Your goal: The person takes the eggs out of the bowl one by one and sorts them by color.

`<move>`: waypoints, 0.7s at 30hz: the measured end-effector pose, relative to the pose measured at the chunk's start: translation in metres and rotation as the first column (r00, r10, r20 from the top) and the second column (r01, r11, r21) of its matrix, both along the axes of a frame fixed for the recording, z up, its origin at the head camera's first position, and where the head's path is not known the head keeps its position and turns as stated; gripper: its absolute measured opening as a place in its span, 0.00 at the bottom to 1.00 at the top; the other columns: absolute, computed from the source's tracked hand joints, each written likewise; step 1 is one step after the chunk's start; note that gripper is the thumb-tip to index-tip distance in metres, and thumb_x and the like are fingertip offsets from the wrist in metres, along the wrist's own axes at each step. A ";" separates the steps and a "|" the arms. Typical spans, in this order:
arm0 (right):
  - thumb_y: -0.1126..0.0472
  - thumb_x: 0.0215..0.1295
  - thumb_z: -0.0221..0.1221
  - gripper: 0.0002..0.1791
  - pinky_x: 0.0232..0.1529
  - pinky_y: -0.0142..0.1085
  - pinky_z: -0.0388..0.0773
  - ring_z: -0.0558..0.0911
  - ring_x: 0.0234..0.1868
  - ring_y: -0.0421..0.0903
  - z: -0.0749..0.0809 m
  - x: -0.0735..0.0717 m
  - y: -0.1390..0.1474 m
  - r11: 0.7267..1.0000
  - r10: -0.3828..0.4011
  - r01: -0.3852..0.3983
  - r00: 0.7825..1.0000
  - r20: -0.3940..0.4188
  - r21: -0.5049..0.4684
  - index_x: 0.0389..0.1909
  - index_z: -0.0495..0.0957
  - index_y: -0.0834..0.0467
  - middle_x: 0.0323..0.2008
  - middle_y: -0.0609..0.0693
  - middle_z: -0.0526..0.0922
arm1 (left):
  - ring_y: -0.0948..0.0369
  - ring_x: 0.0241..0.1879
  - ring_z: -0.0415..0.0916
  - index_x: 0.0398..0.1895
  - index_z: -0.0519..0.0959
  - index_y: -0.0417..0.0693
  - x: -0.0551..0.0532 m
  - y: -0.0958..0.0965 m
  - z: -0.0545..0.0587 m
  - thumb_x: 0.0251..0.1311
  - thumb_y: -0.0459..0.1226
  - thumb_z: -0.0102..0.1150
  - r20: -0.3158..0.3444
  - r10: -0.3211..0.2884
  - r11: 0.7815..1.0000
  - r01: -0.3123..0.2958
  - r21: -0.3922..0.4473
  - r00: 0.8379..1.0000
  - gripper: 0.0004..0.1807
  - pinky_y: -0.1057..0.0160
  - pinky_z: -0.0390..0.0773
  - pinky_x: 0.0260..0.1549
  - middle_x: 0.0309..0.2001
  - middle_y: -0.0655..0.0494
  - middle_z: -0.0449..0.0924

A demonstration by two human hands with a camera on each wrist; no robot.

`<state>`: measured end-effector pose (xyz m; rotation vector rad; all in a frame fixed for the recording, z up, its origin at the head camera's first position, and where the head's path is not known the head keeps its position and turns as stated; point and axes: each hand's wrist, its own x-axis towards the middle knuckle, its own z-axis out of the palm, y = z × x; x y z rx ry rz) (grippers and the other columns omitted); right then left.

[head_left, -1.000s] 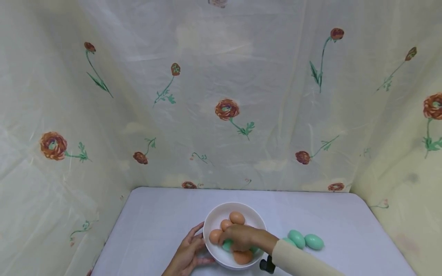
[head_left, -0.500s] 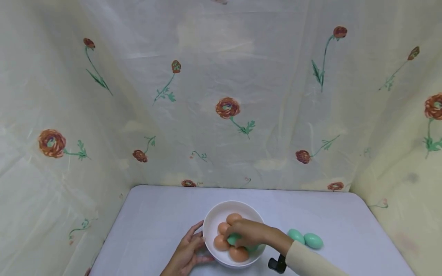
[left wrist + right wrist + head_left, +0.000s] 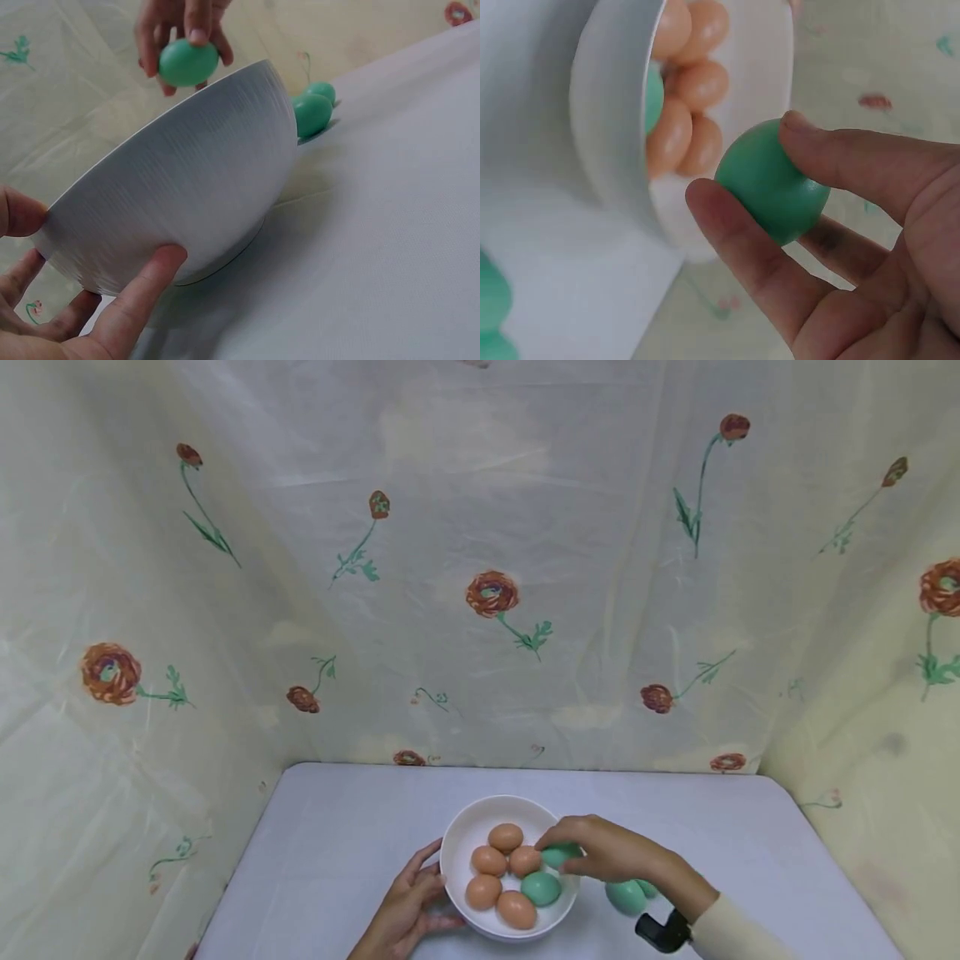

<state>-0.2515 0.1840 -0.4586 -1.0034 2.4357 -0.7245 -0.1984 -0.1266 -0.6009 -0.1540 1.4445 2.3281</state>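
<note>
A white bowl (image 3: pixel 480 810) holds several brown eggs (image 3: pixel 506 837) and a green egg (image 3: pixel 541 888) on its right side. My left hand (image 3: pixel 408 902) holds the bowl's left side, with its thumb and spread fingers against the outer wall. Over the right rim, my right hand (image 3: pixel 618 850) pinches another green egg (image 3: pixel 769 184) between thumb and fingers. The left wrist view shows this held egg (image 3: pixel 187 63) above the rim, apart from the bowl.
Two green eggs (image 3: pixel 626 897) lie on the white-covered table (image 3: pixel 352 827) to the right of the bowl, partly behind the right arm. A flower-print curtain (image 3: pixel 585 610) encloses the table at the back and sides.
My right hand has come up out of the bowl's middle and moved right to its rim, carrying a green egg. The brown eggs have shifted slightly. My left hand keeps its place.
</note>
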 end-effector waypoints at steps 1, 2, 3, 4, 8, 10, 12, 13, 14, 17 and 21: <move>0.63 0.60 0.67 0.19 0.57 0.48 0.81 0.82 0.55 0.48 0.002 0.000 0.008 1.000 -0.026 0.026 1.000 0.014 -0.004 0.54 0.83 0.51 0.51 0.46 0.86 | 0.45 0.65 0.70 0.78 0.56 0.57 0.000 0.000 0.000 0.65 0.35 0.54 0.003 0.001 1.000 -0.001 0.002 1.000 0.38 0.30 0.78 0.45 0.75 0.36 0.55; 0.63 0.61 0.67 0.20 0.57 0.49 0.81 0.82 0.56 0.50 0.004 0.001 0.015 0.999 -0.049 0.049 0.999 0.023 -0.006 0.55 0.83 0.51 0.52 0.47 0.85 | 0.45 0.65 0.70 0.78 0.56 0.57 -0.001 0.001 -0.001 0.65 0.35 0.54 0.005 0.003 1.000 -0.003 0.001 1.000 0.38 0.30 0.78 0.45 0.75 0.36 0.56; 0.62 0.61 0.67 0.20 0.56 0.50 0.81 0.82 0.56 0.52 0.006 0.001 0.023 0.997 -0.071 0.072 0.997 0.028 -0.006 0.55 0.83 0.51 0.53 0.47 0.85 | 0.45 0.66 0.70 0.78 0.57 0.57 -0.001 0.001 -0.001 0.65 0.35 0.54 0.007 0.005 1.000 -0.005 0.004 1.000 0.38 0.29 0.78 0.45 0.75 0.36 0.56; 0.61 0.62 0.67 0.20 0.55 0.51 0.81 0.81 0.56 0.53 0.006 0.002 0.031 0.996 -0.088 0.089 0.996 0.024 -0.006 0.56 0.82 0.51 0.53 0.48 0.85 | 0.45 0.66 0.69 0.78 0.56 0.57 -0.001 0.001 -0.001 0.65 0.35 0.54 0.007 0.005 1.000 -0.005 0.004 1.000 0.38 0.29 0.78 0.45 0.75 0.35 0.55; 0.58 0.62 0.67 0.20 0.52 0.50 0.82 0.81 0.56 0.54 0.005 0.004 0.064 0.987 -0.158 0.158 0.987 0.002 0.009 0.56 0.82 0.50 0.55 0.49 0.84 | 0.44 0.66 0.68 0.78 0.56 0.57 0.000 0.001 -0.001 0.65 0.34 0.53 0.005 0.009 1.000 -0.009 0.004 1.000 0.38 0.28 0.77 0.45 0.76 0.35 0.55; 0.58 0.63 0.66 0.20 0.49 0.45 0.84 0.82 0.54 0.53 0.003 0.006 0.079 0.982 -0.191 0.191 0.981 0.011 0.011 0.56 0.81 0.51 0.55 0.51 0.83 | 0.44 0.66 0.69 0.78 0.56 0.56 0.000 0.000 -0.001 0.65 0.34 0.53 0.003 0.009 1.000 -0.009 0.000 1.000 0.38 0.28 0.77 0.45 0.76 0.36 0.55; 0.59 0.63 0.66 0.20 0.44 0.40 0.85 0.82 0.51 0.52 0.000 0.009 0.094 0.974 -0.227 0.227 0.973 0.040 0.005 0.57 0.80 0.53 0.56 0.55 0.82 | 0.45 0.66 0.70 0.78 0.56 0.56 0.000 0.000 -0.001 0.64 0.34 0.53 0.006 0.013 1.000 -0.013 -0.004 1.000 0.38 0.29 0.78 0.44 0.76 0.36 0.55; 0.60 0.63 0.66 0.20 0.41 0.38 0.85 0.82 0.49 0.52 -0.001 0.010 0.100 0.969 -0.246 0.247 0.967 0.061 -0.001 0.57 0.80 0.55 0.57 0.58 0.82 | 0.45 0.65 0.70 0.78 0.56 0.57 0.001 0.000 0.000 0.64 0.34 0.54 0.009 0.015 1.000 -0.015 -0.008 1.000 0.38 0.29 0.78 0.44 0.76 0.37 0.55; 0.61 0.63 0.65 0.21 0.39 0.36 0.85 0.83 0.47 0.51 -0.003 0.012 0.107 0.963 -0.267 0.268 0.960 0.081 -0.005 0.57 0.80 0.57 0.57 0.60 0.81 | 0.46 0.65 0.71 0.78 0.56 0.57 0.001 0.000 0.000 0.64 0.34 0.54 0.011 0.017 1.000 -0.017 -0.013 1.000 0.38 0.29 0.78 0.44 0.76 0.37 0.56; 0.63 0.63 0.65 0.22 0.34 0.34 0.85 0.84 0.43 0.50 -0.009 0.015 0.124 0.947 -0.316 0.321 0.941 0.123 -0.021 0.58 0.78 0.62 0.59 0.67 0.78 | 0.47 0.64 0.72 0.78 0.56 0.57 0.001 0.000 0.001 0.64 0.34 0.55 0.016 0.021 1.000 -0.020 -0.019 1.000 0.39 0.29 0.78 0.44 0.76 0.37 0.56; 0.64 0.62 0.64 0.22 0.32 0.36 0.85 0.85 0.40 0.50 -0.020 0.016 0.144 0.922 -0.380 0.387 0.912 0.154 -0.018 0.57 0.77 0.65 0.59 0.72 0.75 | 0.48 0.63 0.72 0.78 0.56 0.57 0.001 0.001 0.001 0.64 0.35 0.55 0.017 0.018 1.000 -0.018 -0.015 1.000 0.39 0.30 0.79 0.44 0.76 0.37 0.55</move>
